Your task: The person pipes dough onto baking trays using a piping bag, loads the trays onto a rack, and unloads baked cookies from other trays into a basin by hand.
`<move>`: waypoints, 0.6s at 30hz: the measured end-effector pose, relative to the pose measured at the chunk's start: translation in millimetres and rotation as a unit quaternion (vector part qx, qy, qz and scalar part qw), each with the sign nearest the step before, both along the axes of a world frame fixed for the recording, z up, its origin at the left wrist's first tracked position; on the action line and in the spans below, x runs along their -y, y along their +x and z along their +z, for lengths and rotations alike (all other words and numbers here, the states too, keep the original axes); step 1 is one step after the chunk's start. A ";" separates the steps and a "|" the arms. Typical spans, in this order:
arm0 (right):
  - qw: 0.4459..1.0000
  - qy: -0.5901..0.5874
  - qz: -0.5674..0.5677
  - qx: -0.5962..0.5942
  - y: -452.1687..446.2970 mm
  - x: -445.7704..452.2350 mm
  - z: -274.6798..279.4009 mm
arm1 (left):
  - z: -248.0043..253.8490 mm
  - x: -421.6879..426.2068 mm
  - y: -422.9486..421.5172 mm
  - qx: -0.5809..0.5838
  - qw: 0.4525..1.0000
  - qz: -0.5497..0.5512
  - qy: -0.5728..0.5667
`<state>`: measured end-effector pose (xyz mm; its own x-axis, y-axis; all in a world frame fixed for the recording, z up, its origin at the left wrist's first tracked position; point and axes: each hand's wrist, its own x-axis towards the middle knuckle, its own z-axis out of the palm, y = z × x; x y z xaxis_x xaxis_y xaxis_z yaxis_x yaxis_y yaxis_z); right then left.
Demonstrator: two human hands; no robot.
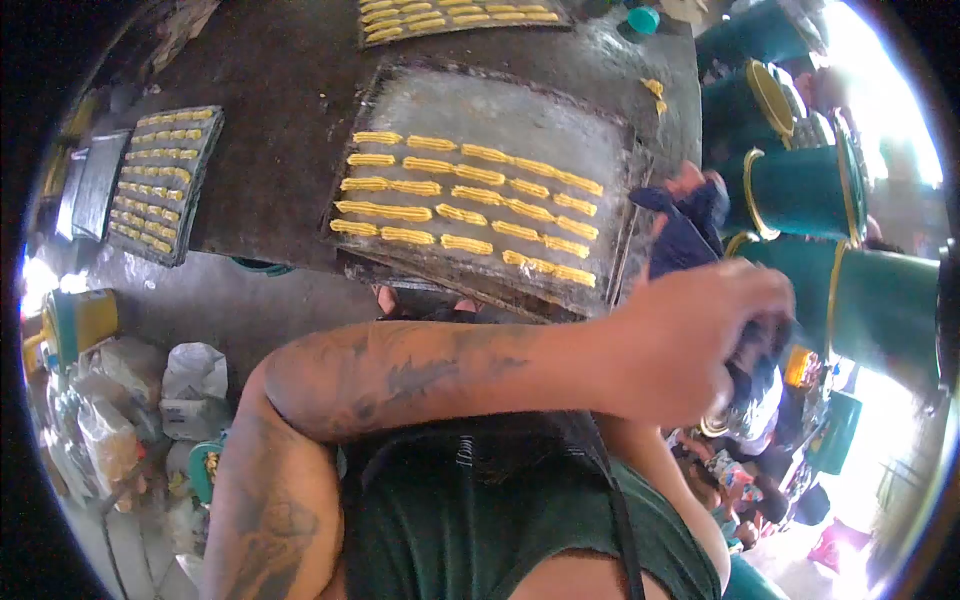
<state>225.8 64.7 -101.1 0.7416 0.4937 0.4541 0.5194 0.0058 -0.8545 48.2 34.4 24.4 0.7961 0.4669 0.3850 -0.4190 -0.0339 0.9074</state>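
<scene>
My left forearm reaches across my chest, and my left hand (690,345) is closed on dark blue cloth (690,225), slightly blurred. Beyond it, my right hand (685,182) shows only in part, its fingers wrapped round the same cloth, which looks like a bag; its far end is hidden. Both hands are just off the right edge of a metal baking tray (490,95). Rows of ridged yellow dough strips (480,195) lie across the tray's near and middle part, while its far part is bare metal.
Another tray of dough strips (155,180) lies at the table's left end, and one more (455,15) at the far side. Dough scraps (655,92) and a green lid (643,19) sit on the dark table (285,110). Large green drums (800,195) stand along the right.
</scene>
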 end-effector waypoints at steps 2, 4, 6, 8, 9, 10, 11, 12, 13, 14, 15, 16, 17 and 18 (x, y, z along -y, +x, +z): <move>0.997 0.048 -0.029 0.047 -16.6 -1.1 7.2 | 25.7 -9.9 -11.3 0.061 0.996 -0.041 -0.056; 0.989 0.103 -0.048 0.090 -34.9 -14.1 12.0 | 51.7 -18.9 -21.7 0.120 0.982 -0.053 -0.138; 0.983 0.147 -0.048 0.096 -57.4 -33.1 2.8 | 59.0 -34.4 -39.0 0.165 0.943 -0.110 -0.268; 0.985 0.172 -0.012 0.026 -74.9 -55.4 -14.7 | 52.5 -49.0 -61.2 0.115 0.971 -0.040 -0.208; 0.971 0.198 0.056 -0.124 -75.8 -72.6 -36.1 | 45.9 -55.2 -72.3 0.091 0.982 0.004 -0.163; 0.928 0.229 0.097 -0.277 -77.0 -90.1 -57.0 | 38.7 -61.2 -82.7 0.064 0.990 0.050 -0.120; 0.862 0.246 0.144 -0.419 -79.4 -109.8 -74.2 | 29.0 -65.9 -93.3 0.039 0.992 0.104 -0.062; 0.830 0.243 0.194 -0.463 -95.9 -126.2 -80.0 | 20.7 -70.8 -102.6 0.025 0.991 0.120 -0.049; 0.794 0.239 0.244 -0.504 -118.8 -141.9 -85.9 | 11.7 -75.2 -111.4 0.010 0.990 0.135 -0.037; 0.776 0.242 0.236 -0.533 -139.1 -159.2 -92.6 | 3.0 -82.6 -119.0 0.009 0.991 0.118 -0.068; 0.757 0.244 0.228 -0.561 -159.3 -176.0 -99.6 | -1.9 -88.7 -126.2 0.003 0.989 0.135 -0.056; 0.749 0.248 0.226 -0.571 -175.9 -192.9 -107.3 | -6.7 -95.1 -133.5 -0.003 0.987 0.153 -0.044; 0.741 0.252 0.224 -0.580 -191.1 -204.4 -114.2 | -11.4 -101.6 -140.7 -0.009 0.985 0.171 -0.032; 0.745 0.230 0.228 -0.583 -206.3 -210.9 -114.1 | -13.7 -104.8 -146.9 -0.021 0.979 0.205 0.002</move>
<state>19.5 275.7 -215.1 0.5667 0.8063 -0.1695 -0.7207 0.3854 -0.5763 -98.7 139.2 10.7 0.5580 0.7489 0.3575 -0.3310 -0.1942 0.9234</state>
